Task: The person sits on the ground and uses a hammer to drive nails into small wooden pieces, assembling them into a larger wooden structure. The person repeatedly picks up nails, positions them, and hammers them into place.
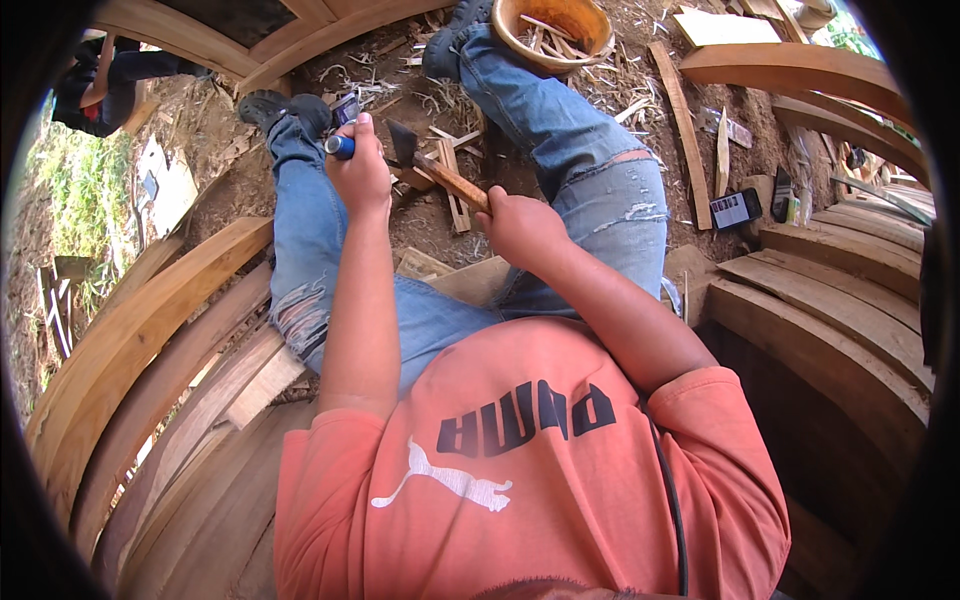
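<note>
Surrounding the hands (360, 175) are curved beams (145, 312) and scraps (459, 212).

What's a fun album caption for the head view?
Right grip holds a wooden-handled tool, left grip a blue object, amid wood scraps.

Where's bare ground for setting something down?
Mostly bare dirt lies between your legs, left of the wood strips; a narrow gap runs between your right knee and the long plank. It's crowded around the bucket, with scattered shavings, and beside the phone.
</note>
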{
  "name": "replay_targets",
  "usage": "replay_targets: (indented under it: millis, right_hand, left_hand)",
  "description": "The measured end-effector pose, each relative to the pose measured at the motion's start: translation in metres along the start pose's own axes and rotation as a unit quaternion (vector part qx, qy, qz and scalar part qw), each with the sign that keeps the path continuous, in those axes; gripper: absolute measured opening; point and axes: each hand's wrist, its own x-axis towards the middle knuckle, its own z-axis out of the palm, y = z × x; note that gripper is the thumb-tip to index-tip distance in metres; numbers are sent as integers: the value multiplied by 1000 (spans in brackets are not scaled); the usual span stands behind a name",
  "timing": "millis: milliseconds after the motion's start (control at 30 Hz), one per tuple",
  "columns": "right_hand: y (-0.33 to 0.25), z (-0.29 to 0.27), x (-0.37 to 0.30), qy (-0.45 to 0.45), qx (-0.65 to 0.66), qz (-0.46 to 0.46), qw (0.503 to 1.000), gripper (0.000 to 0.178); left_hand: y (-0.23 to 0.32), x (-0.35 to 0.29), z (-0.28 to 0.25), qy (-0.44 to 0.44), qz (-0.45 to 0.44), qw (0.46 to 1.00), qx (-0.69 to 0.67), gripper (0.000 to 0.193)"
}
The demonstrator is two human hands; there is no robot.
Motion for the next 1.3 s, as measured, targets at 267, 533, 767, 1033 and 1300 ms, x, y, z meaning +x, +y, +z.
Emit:
replay_targets:
  millis: [267,533,767,1033,1300]
  right_hand:
    - [1,3,0,-6,6,-17,1000,34]
    - [8,6,4,3,20,-19,1000,34]
    - [8,5,4,2,27,-18,999,34]
    - [9,4,2,-14,27,-3,1000,35]
    - [8,2,1,-6,29,-9,1000,35]
  left_hand:
    - [1,-20,3,15,35,997,67,39]
    - [-3,-24,5,23,47,997,59,41]
    - [0,-21,3,26,50,998,38,43]
    - [14,-9,5,40,71,996,47,42]
    - [8,-7,6,44,25,998,21,37]
